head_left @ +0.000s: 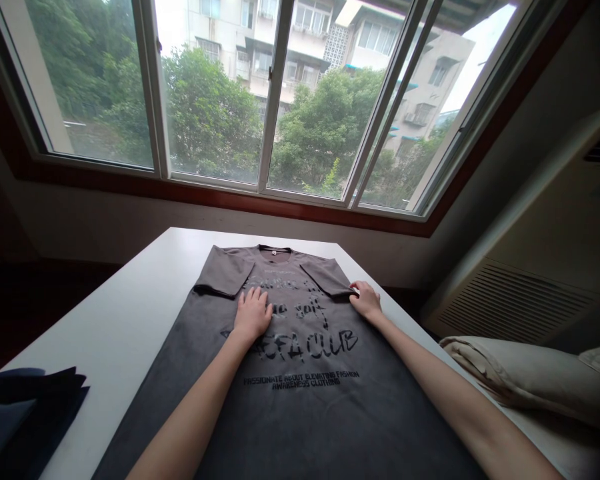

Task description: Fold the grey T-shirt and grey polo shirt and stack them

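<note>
A dark grey T-shirt (310,420) with black lettering lies front up, its collar at the far end. Both sleeves are turned inward over the chest. My left hand (253,313) rests flat on the printed chest, just below the left sleeve (225,272), covering some letters. At the right edge of the shirt, my right hand (366,301) has its fingers curled, with thumb and forefinger at the corner of the right sleeve (327,277).
The shirt is spread on a white table (130,300). Folded dark clothes (25,420) lie at the near left. To the right are a beige cushion-like bundle (520,370) and a vented appliance (520,293). A window (265,187) stands beyond the table.
</note>
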Motion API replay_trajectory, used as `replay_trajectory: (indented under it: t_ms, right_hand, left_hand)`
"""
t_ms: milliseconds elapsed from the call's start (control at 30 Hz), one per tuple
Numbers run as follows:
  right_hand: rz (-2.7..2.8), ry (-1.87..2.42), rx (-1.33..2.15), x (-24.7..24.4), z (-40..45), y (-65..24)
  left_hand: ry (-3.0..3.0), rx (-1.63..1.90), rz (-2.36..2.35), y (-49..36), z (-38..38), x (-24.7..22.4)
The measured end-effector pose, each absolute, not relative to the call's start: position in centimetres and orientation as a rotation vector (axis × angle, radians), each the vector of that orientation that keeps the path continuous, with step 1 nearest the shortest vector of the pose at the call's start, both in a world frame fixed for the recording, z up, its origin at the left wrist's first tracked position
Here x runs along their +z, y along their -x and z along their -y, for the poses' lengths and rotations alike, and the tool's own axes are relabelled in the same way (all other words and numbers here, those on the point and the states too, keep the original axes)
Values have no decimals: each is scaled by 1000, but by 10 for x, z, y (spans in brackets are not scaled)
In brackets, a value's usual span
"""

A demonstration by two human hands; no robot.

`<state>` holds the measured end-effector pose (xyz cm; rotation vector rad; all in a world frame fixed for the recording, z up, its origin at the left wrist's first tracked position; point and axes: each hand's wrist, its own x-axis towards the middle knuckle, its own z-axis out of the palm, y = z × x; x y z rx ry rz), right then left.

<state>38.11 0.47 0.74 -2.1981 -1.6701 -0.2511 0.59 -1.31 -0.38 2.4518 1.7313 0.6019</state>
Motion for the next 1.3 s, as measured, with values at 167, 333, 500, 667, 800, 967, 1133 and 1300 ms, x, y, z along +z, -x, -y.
replay_trajectory:
  t_ms: [167,333,500,667,800,967,1133,1300]
  right_hand:
    - [1944,2074,-253,28,-21,-340]
    - [2070,2138,-182,34,-48,-291]
    - [2052,2276,-155,32,-67,-270]
    - [1962,2323,-157,31,-72,-277]
    - [1815,2353,-140,37,-76,-295]
    - [1828,2313,-70,39,-77,-307]
    - [2062,2193,12,14,-59,-292]
    - [2078,2172,12,-8,-45,-279]
  left_hand:
    - [-2454,590,-1728,-6,14,-2]
    - [-2458,591,-1720,-6,13,-3]
    - [-2450,582,-1715,-6,13,-3]
    - [-2443,600,-1711,-6,13,-2]
    - [-2438,605,-1711,-6,13,-2]
    - [-2430,599,-1704,-6,14,-1]
    - [-2428,589,-1704,-5,15,1]
    - [-2434,601,-1706,-5,14,0]
